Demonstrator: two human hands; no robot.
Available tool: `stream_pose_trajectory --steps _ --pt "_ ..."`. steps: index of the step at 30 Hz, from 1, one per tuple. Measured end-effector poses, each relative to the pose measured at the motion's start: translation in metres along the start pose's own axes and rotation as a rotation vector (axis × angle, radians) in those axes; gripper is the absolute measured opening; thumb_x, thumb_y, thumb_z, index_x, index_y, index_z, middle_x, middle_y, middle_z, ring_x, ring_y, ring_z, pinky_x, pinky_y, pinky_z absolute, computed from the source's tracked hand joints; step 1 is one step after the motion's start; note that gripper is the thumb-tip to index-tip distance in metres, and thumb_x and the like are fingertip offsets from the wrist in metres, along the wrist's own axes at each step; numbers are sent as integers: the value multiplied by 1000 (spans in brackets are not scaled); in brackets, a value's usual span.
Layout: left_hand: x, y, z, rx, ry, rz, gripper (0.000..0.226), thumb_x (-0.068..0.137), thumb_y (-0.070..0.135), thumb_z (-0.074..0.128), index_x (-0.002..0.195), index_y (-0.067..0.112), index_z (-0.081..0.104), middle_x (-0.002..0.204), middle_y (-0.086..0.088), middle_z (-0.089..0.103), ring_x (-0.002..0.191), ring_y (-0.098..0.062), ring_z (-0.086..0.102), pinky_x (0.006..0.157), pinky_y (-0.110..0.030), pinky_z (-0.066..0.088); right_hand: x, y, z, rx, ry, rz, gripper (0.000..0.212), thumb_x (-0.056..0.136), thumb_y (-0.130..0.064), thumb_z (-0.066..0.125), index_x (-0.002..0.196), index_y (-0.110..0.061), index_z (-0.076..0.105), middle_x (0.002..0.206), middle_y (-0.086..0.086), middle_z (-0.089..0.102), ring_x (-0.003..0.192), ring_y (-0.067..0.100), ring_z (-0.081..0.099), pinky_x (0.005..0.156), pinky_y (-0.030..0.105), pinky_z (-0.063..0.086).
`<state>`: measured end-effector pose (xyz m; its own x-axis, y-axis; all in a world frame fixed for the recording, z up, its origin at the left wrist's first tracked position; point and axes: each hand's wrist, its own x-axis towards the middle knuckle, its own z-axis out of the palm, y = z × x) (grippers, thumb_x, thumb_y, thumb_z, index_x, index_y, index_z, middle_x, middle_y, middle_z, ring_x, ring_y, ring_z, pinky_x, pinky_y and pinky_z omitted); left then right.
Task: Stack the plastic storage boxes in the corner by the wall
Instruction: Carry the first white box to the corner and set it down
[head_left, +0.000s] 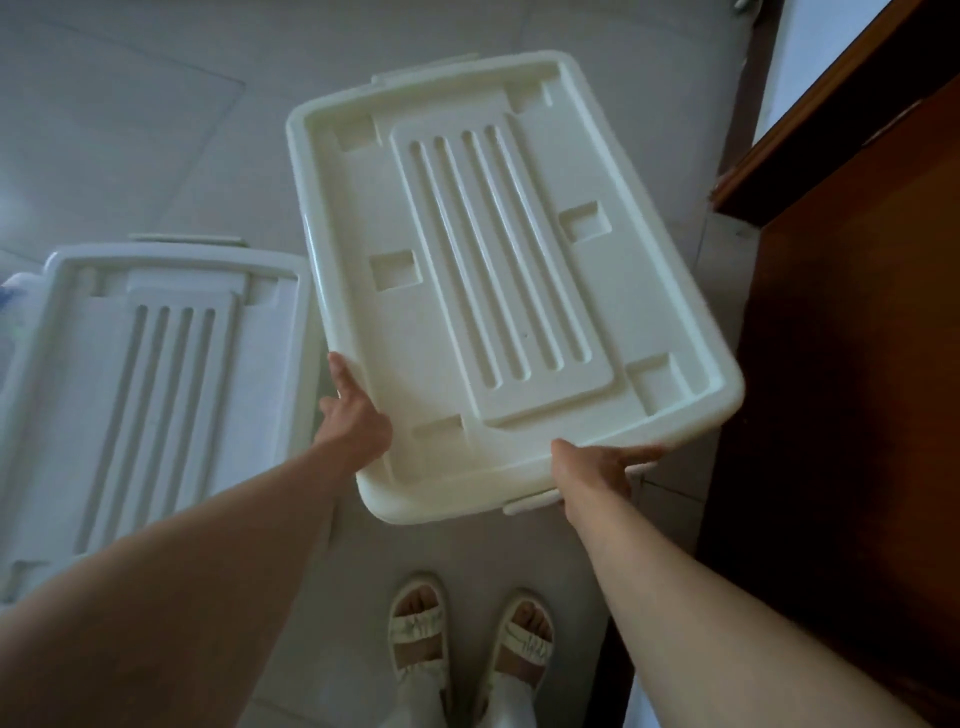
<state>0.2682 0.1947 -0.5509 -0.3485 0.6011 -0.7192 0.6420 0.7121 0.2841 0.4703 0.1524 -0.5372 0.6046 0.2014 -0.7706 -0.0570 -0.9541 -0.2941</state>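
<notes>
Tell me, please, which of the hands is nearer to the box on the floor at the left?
Left. The left hand grips the held box on its side edge, right beside the floor box. The right hand grips the near edge, farther away.

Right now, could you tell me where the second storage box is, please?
In the head view it sits low at left, just left of the cream box held by both hands.

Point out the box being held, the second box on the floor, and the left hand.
held box (498, 270), head view, ribbed centre of its lid
second box (150, 395), head view, grooved lid panel
left hand (356, 415), head view, back of the hand
</notes>
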Motion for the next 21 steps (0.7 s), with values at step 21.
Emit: stream_pose_trajectory --steps 21 --pt "24 -51 -11 36 23 27 89 93 4 41 146 36 -23 143 -19 29 87 -28 41 78 -37 36 -7 52 61 73 -50 139 112 87 -23 62 143 -17 -34 145 31 31 123 44 47 105 39 37"
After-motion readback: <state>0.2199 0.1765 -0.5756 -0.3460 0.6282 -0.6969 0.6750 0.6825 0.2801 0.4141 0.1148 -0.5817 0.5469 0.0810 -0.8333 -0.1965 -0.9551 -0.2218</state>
